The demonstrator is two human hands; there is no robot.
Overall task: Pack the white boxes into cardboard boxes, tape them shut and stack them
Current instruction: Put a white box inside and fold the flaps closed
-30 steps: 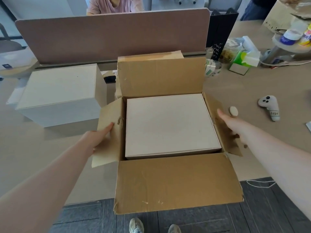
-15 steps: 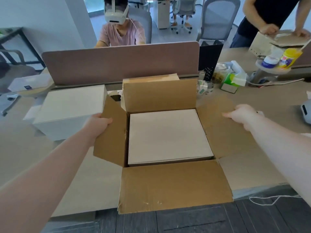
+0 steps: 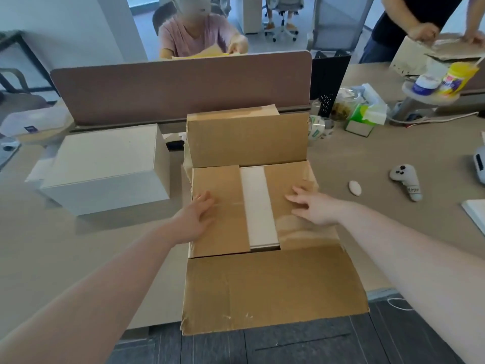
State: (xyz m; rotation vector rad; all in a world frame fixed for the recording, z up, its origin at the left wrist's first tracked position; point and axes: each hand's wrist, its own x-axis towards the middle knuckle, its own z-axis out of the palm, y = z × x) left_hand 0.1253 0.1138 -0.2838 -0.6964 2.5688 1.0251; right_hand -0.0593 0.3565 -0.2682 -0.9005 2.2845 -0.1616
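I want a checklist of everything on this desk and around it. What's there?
Surface: tan desk, dark floor below.
Job's things: open cardboard box, both side flaps folded in, front and back flaps open; a white box shows in the gap between them; second white box on the left; tape roll behind.
Clutter: game controller, white pebble-shaped thing, tissue box, two jars on a round stand.
Hands: left hand flat on left flap; right hand flat on right flap.
Cables: white cord on the floor.
Surroundings: brown divider, two people beyond.
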